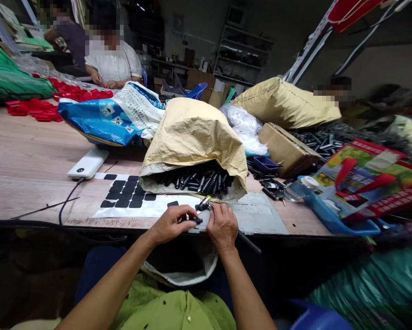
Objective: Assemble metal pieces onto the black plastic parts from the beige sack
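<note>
My left hand (171, 224) pinches a small black part (197, 221) between thumb and fingers, just above the table's front edge. Close beside it, my right hand (222, 227) is closed around a tool with a shiny metal end (206, 205) and a dark bar (249, 242) sticking out below the hand; its exact kind cannot be made out. Right behind both hands lies a tan woven sack (195, 133), its mouth facing me and full of black tube-like pieces (206, 180). Below my hands, an open sack (192, 277) with a pale rim rests at my lap.
Black rounded squares (123, 192) lie on a white sheet to the left, near a white power bank (88, 163) with a cable. Behind are a blue-white bag (112, 114) and red strips (37, 109). A blue tray (329, 215) holds a colourful bag (370, 178). A co-worker (114, 66) sits opposite.
</note>
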Demonstrator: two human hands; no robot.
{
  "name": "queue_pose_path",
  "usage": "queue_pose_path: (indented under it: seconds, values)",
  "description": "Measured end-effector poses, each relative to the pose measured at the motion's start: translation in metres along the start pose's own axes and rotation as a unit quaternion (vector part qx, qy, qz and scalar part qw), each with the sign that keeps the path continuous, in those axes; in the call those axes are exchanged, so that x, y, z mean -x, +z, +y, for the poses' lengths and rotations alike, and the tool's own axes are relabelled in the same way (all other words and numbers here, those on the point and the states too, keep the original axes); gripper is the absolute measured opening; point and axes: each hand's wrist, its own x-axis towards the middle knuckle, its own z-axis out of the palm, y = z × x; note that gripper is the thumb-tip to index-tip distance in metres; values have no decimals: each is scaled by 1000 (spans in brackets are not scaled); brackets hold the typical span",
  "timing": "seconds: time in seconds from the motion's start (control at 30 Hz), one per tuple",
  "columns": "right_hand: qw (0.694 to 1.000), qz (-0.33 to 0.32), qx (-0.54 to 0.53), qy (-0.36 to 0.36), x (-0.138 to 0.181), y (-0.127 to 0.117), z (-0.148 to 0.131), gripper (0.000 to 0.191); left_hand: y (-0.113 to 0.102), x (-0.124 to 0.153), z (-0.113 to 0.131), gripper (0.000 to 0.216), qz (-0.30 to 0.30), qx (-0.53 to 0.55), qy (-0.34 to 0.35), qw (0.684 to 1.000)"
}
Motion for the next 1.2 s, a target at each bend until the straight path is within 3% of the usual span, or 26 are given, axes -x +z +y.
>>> queue_pose_path:
  seconds: [0.1,0.17,0.33,0.43,0.57,0.67,0.7,0.77,0.83,0.9,0.93,1.03,1.2]
  values:
    - [1000,3,1,1,0,0,-1,25,19,27,4,25,-136,-6,-30,990]
    - [1000,4,1,2,0,0,-1,25,36,42,-9,24,-187,-66,-77,977]
    - [1000,0,-2,7,1,1,-1,25,68,56,-64,33,-170,-196,-256,931]
    - [1000,-2,-5,6,1,0,0,25,70,55,-75,46,-178,-224,-296,912]
    - [1000,-1,-7,5,0,-2,-2,24,55,48,-37,41,-215,-220,-216,927]
    - [1000,-4,-8,9,0,-3,-2,24,34,29,1,33,-288,-104,-138,942]
    - [1000,-5,-8,9,0,-2,-2,24,26,18,10,34,-287,-52,-137,946]
    - [1000,-5,-8,10,0,-1,-2,24,9,-9,17,36,-181,-25,-141,973]
    - [1000,-3,-9,7,1,1,-1,24,-7,-39,11,31,53,-118,-140,982]
    - [1000,1,-10,3,1,2,0,24,-20,-68,0,30,238,-222,-163,931]
    - [1000,4,-10,2,1,3,0,24,-25,-80,-6,32,280,-261,-186,905]
    - [1000,11,-5,-1,1,3,1,24,-33,-101,-17,41,301,-332,-257,856]
    - [1000,7,-1,0,2,3,0,25,-35,-103,-18,42,275,-347,-312,841]
